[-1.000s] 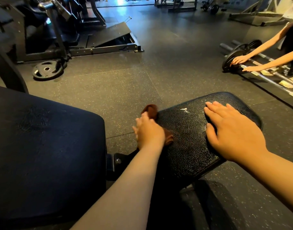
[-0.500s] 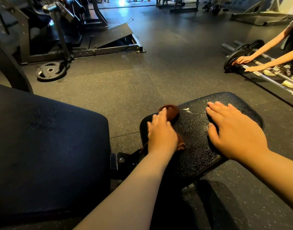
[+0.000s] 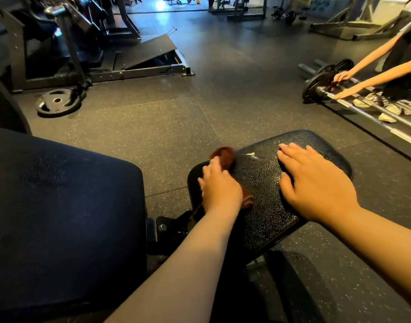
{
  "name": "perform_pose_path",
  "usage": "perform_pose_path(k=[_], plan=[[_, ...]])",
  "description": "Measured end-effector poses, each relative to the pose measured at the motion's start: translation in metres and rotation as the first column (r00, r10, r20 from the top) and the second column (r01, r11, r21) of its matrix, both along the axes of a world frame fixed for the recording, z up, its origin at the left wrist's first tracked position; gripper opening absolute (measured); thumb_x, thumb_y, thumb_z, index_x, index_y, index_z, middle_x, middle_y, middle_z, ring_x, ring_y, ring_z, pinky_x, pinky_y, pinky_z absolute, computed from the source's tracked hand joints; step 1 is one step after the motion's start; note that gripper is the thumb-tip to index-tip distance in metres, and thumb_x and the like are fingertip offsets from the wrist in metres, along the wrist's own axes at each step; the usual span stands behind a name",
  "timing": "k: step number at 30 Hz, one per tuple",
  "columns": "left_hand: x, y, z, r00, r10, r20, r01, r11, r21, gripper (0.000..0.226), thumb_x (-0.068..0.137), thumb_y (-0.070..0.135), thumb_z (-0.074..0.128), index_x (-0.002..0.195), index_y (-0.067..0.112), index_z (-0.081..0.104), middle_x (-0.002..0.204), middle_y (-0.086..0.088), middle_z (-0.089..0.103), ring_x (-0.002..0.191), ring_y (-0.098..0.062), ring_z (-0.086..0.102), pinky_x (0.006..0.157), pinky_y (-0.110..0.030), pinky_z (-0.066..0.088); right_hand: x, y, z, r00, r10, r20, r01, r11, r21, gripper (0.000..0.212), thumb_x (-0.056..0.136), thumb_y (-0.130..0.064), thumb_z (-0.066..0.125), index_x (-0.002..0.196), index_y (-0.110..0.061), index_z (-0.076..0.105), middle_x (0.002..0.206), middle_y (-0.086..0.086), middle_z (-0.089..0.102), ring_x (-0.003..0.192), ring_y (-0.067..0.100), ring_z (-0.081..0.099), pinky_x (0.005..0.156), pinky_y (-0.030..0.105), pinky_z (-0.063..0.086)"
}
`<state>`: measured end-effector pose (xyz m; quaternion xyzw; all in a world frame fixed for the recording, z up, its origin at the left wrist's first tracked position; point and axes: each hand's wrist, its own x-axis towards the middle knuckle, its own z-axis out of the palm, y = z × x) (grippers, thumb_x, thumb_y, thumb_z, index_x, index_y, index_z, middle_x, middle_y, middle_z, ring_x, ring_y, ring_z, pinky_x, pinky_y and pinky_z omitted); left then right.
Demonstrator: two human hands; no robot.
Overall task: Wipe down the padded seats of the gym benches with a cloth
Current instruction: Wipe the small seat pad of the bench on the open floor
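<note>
A small black cracked seat pad point(image 3: 265, 183) of the bench lies in front of me, with a white scuff near its far left part. A brown cloth point(image 3: 224, 155) lies on the pad's left side. My left hand point(image 3: 219, 186) lies on top of it and presses it down, so the cloth shows only past my fingertips and beside my wrist. Flat on the pad's right half rests my right hand point(image 3: 316, 185), fingers straight, holding nothing. The bench's larger dark blue back pad point(image 3: 60, 206) fills the lower left.
Speckled rubber floor point(image 3: 176, 117) lies beyond the bench. A weight plate point(image 3: 57, 102) lies on the floor by a black machine frame point(image 3: 134, 57) at the far left. At the right another person's hands point(image 3: 342, 86) work on a loaded barbell point(image 3: 316, 86).
My left hand has slid with the cloth from the pad's left edge a little rightwards onto the pad. My right hand has stayed flat in place.
</note>
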<state>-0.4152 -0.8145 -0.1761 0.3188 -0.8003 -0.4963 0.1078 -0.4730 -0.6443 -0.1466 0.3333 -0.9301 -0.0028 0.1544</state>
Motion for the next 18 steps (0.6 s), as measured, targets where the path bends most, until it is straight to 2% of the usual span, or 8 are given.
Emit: perform_pose_path(k=[2, 4, 7, 9, 11, 14, 16, 18], plan=[[0.005, 0.007, 0.005, 0.998, -0.009, 0.059, 0.009, 1.0, 0.007, 0.052, 0.107, 0.02, 0.029, 0.158, 0.022, 0.019, 0.166, -0.002, 0.014, 0.153, -0.033, 0.004, 0.124, -0.047, 0.013, 0.0, 0.0, 0.0, 1.0, 0.0, 0.003, 0.0, 1.0, 0.004, 0.067, 0.09, -0.039, 0.027, 0.143, -0.006, 0.053, 0.152, 0.01, 0.047, 0.143, 0.025, 0.041, 0.12, 0.04, 0.024], [0.014, 0.029, 0.011, 0.99, -0.138, -0.003, 0.138, 0.99, -0.026, 0.054, 0.107, 0.02, 0.029, 0.159, 0.025, 0.014, 0.167, 0.003, 0.007, 0.154, -0.027, -0.002, 0.125, -0.043, 0.006, 0.0, 0.0, 0.0, 1.0, -0.004, 0.019, 0.004, 1.0, 0.01, 0.065, 0.091, -0.038, 0.029, 0.144, -0.006, 0.051, 0.153, 0.01, 0.045, 0.144, 0.025, 0.039, 0.121, 0.04, 0.022], [0.031, 0.054, 0.01, 0.906, -0.395, -0.154, 0.379, 0.917, -0.125, 0.055, 0.106, 0.019, 0.032, 0.158, 0.028, 0.018, 0.166, 0.006, 0.012, 0.154, -0.015, -0.001, 0.126, -0.037, 0.0, 0.002, -0.001, 0.003, 0.999, -0.006, 0.051, 0.006, 1.0, 0.01, 0.063, 0.091, -0.035, 0.033, 0.146, -0.006, 0.048, 0.154, 0.012, 0.043, 0.146, 0.026, 0.036, 0.121, 0.04, 0.02], [0.034, 0.048, 0.006, 0.88, -0.451, -0.152, 0.424, 0.888, -0.179, 0.054, 0.106, 0.021, 0.034, 0.157, 0.029, 0.022, 0.165, 0.005, 0.018, 0.154, -0.019, 0.003, 0.126, -0.04, 0.004, 0.006, 0.0, 0.005, 1.0, -0.006, 0.018, 0.006, 1.0, -0.007, 0.061, 0.092, -0.03, 0.038, 0.145, -0.002, 0.047, 0.154, 0.016, 0.043, 0.146, 0.03, 0.034, 0.122, 0.043, 0.02], [0.033, 0.037, 0.004, 0.93, -0.355, -0.091, 0.335, 0.924, -0.187, 0.052, 0.106, 0.021, 0.034, 0.156, 0.03, 0.024, 0.165, 0.005, 0.018, 0.153, -0.023, 0.006, 0.123, -0.041, 0.007, 0.015, -0.001, 0.004, 1.0, -0.018, -0.013, 0.017, 0.998, -0.06, 0.058, 0.09, -0.017, 0.053, 0.145, 0.003, 0.046, 0.152, 0.02, 0.042, 0.145, 0.035, 0.034, 0.122, 0.047, 0.019], [0.033, 0.03, 0.006, 0.992, -0.117, -0.037, 0.115, 0.992, -0.051, 0.053, 0.106, 0.017, 0.032, 0.157, 0.027, 0.022, 0.166, 0.002, 0.016, 0.154, -0.026, 0.006, 0.125, -0.042, 0.008, 0.035, -0.01, -0.005, 0.994, 0.07, 0.087, -0.057, 0.988, -0.142, 0.057, 0.085, -0.004, 0.064, 0.14, -0.001, 0.051, 0.145, 0.018, 0.051, 0.139, 0.037, 0.042, 0.12, 0.046, 0.021], [0.034, 0.04, 0.012, 0.998, -0.067, -0.019, 0.067, 0.997, 0.033, 0.055, 0.106, 0.017, 0.029, 0.158, 0.026, 0.017, 0.167, 0.004, 0.011, 0.154, -0.022, 0.001, 0.125, -0.042, 0.005, 0.045, -0.017, -0.011, 0.987, 0.102, 0.128, -0.095, 0.994, -0.058, 0.052, 0.092, -0.016, 0.06, 0.143, -0.01, 0.051, 0.147, 0.013, 0.05, 0.141, 0.033, 0.042, 0.121, 0.045, 0.019], [0.037, 0.053, 0.017, 0.995, -0.08, -0.064, 0.088, 0.986, 0.141, 0.056, 0.105, 0.02, 0.028, 0.159, 0.03, 0.015, 0.167, 0.008, 0.008, 0.154, -0.017, -0.002, 0.125, -0.04, 0.0, 0.05, -0.023, -0.011, 0.984, 0.08, 0.162, -0.074, 0.996, -0.046, 0.053, 0.1, -0.028, 0.051, 0.151, -0.018, 0.04, 0.156, 0.007, 0.041, 0.148, 0.027, 0.031, 0.123, 0.044, 0.012]])
